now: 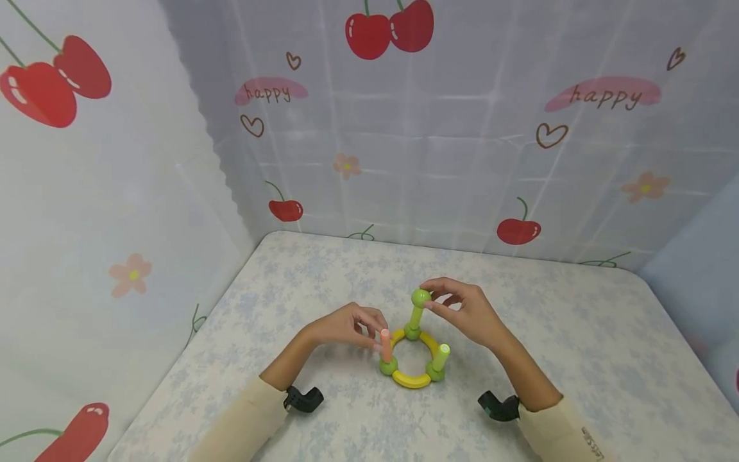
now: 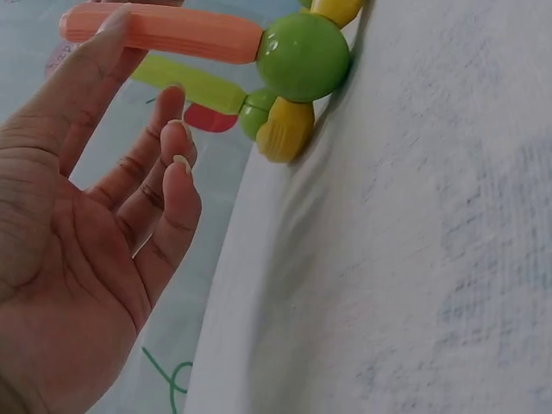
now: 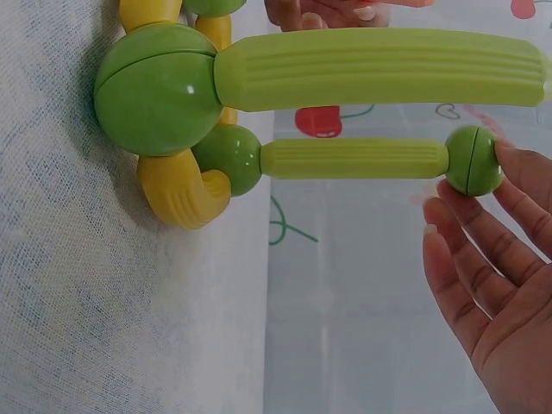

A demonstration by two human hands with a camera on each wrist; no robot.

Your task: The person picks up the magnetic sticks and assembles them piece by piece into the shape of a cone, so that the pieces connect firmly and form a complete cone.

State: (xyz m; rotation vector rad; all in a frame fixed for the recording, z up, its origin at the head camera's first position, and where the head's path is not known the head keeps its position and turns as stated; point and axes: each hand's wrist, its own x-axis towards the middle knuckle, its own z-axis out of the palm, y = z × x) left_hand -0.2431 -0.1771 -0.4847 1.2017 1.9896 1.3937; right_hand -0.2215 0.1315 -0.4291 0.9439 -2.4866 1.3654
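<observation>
A ring of curved yellow pieces (image 1: 411, 380) joined by green balls (image 1: 389, 366) lies on the table, with three rods standing up from it. My left hand (image 1: 349, 326) pinches the orange rod (image 2: 190, 36) near its free end, other fingers loosely bent. With thumb and fingertips, my right hand (image 1: 464, 311) grips a green ball (image 3: 473, 161) that sits on top of the rear light green rod (image 3: 354, 159). Another light green rod (image 1: 441, 357) stands at the ring's right side, its upper end bare and no hand on it.
The table (image 1: 323, 269) has a pale blue floral cover. Behind it hangs a curtain (image 1: 427, 141) printed with cherries and hearts, and a similar sheet (image 1: 115, 192) is on the left. Black wrist cameras (image 1: 304, 400) sit at both cuffs.
</observation>
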